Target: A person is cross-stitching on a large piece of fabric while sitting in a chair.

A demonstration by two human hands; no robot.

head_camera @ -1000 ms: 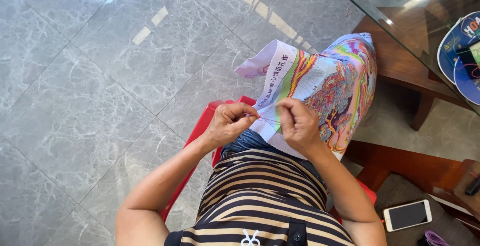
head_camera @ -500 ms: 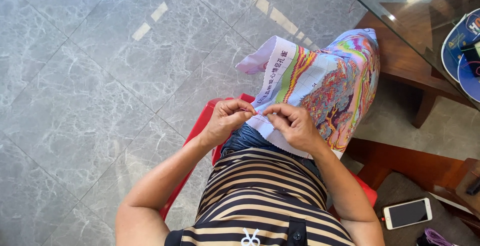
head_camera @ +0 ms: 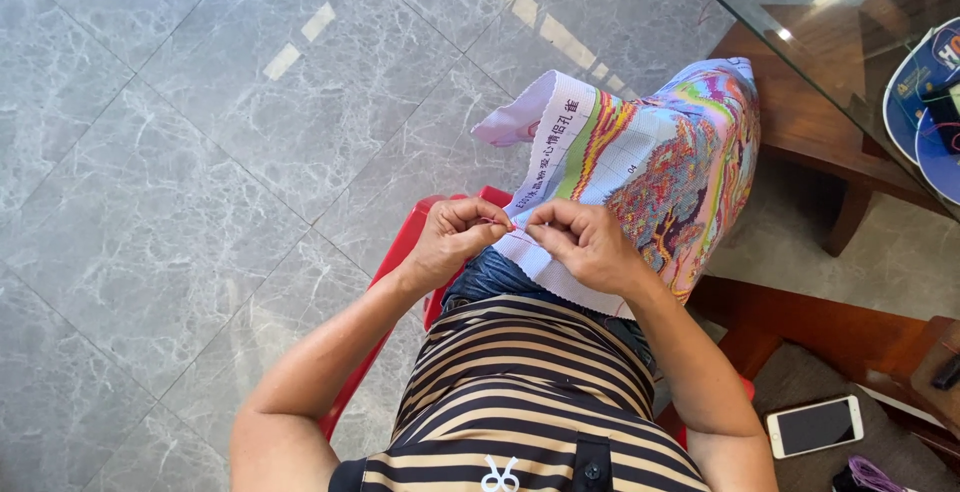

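Fingertips of both hands, left (head_camera: 452,242) and right (head_camera: 585,244), pinched a thread (head_camera: 512,225) just near of the cloth (head_camera: 650,167).

floor (head_camera: 200,152): grey marble tiles, glossy, light reflections at far left
stool (head_camera: 405,252): red, under the seated person
counter (head_camera: 800,12): glass top on brown wood, far right
discs (head_camera: 925,102): blue, round, on the counter at right edge
phone (head_camera: 814,425): white, dark screen, lying near right

Bright, sharp daylight; window glare streaks the glossy floor tiles (head_camera: 250,132) and glass tabletop (head_camera: 800,12).
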